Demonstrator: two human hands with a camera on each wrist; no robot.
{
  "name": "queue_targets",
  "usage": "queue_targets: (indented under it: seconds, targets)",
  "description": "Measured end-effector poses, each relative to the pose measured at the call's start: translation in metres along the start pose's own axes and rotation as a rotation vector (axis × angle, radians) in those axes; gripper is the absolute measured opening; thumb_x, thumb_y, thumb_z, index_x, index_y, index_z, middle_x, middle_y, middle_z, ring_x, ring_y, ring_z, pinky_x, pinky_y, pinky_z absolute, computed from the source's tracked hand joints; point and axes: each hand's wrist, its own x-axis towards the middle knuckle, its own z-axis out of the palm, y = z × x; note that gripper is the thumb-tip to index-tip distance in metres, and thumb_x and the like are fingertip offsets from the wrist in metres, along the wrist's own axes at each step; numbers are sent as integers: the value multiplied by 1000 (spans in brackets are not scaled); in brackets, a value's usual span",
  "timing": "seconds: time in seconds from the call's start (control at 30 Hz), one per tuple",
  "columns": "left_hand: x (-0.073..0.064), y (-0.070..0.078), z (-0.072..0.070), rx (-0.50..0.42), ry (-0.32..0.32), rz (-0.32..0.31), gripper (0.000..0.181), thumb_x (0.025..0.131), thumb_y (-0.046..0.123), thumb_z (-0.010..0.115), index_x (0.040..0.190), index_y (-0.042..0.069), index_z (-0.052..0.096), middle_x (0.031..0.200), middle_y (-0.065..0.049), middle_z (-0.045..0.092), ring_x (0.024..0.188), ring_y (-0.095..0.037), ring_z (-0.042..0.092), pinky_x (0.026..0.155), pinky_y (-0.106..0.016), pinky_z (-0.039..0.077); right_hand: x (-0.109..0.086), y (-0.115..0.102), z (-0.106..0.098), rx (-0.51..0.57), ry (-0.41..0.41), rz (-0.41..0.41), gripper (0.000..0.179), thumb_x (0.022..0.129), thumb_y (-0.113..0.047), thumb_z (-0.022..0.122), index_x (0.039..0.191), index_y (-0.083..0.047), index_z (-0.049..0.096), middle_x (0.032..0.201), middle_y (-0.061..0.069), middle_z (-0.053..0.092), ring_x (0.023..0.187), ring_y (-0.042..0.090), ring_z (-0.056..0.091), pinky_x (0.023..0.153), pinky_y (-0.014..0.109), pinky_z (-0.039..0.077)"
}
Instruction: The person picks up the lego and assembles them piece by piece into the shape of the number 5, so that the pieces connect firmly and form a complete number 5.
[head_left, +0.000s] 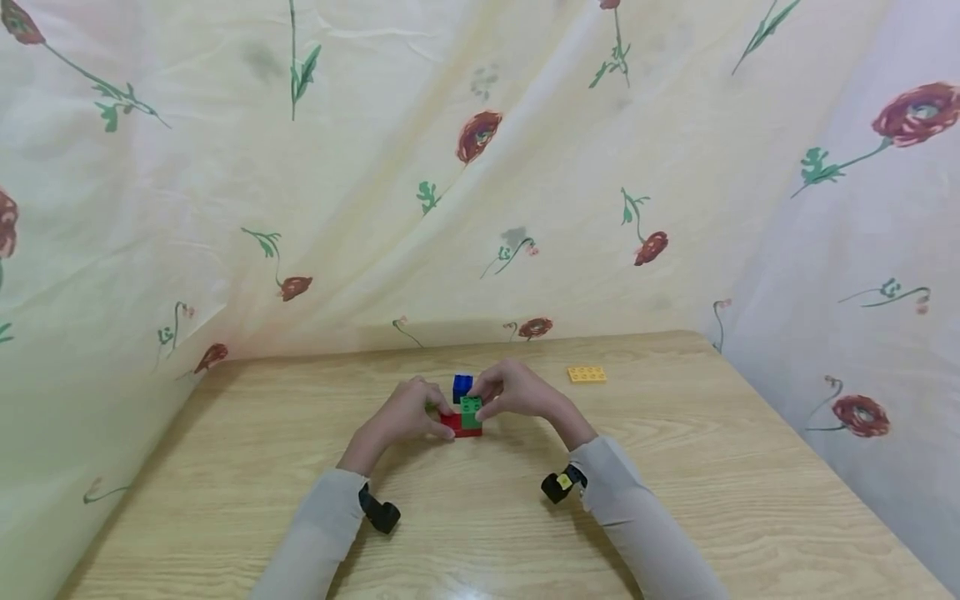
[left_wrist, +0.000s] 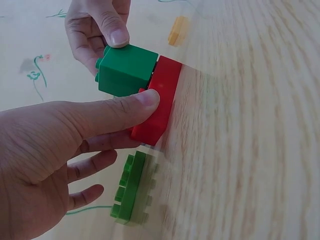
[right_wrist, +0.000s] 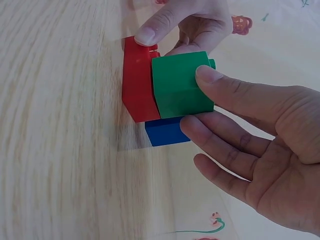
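A red brick [left_wrist: 167, 82] lies on the table, and my left hand [head_left: 405, 410] pinches its left end between thumb and fingers. On the red brick's right part stands a taller green block [right_wrist: 180, 82], which my right hand [head_left: 517, 390] holds between thumb and fingers. In the right wrist view a thin gap shows along part of the seam between the two; whether they are pressed fully together I cannot tell. Just behind is a blue block [head_left: 462, 385]. A flat, lighter green brick [left_wrist: 130, 187] lies beyond my left fingers, mostly hidden in the head view.
A flat yellow-orange brick [head_left: 587, 374] lies farther back on the right of the wooden table [head_left: 480, 517]. Flowered cloth [head_left: 360, 167] hangs behind the table and along both sides. Each wrist carries a small black camera.
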Motion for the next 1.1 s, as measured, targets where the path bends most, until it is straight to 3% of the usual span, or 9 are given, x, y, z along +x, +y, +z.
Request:
queue_targets:
  seconds: [0.57,1.1]
  targets:
    - [-1,2,0,-11,-7,-22,22,74,25,93,92,16,82,95,5,73,102,-18,54,92,-43,45,1,2,1,29,6,15,25,82,-5,84,105,-2,78,104,12,77,88,15,72,78,28,60]
    - [2,0,1,-33,-17,-39,21,75,25,92,91,16,82,95,6,72,103,-19,55,95,-44,46,3,-6,2,32,11,98,25,80,-1,84,104,-1,78,101,11,78,85,14,72,78,29,60]
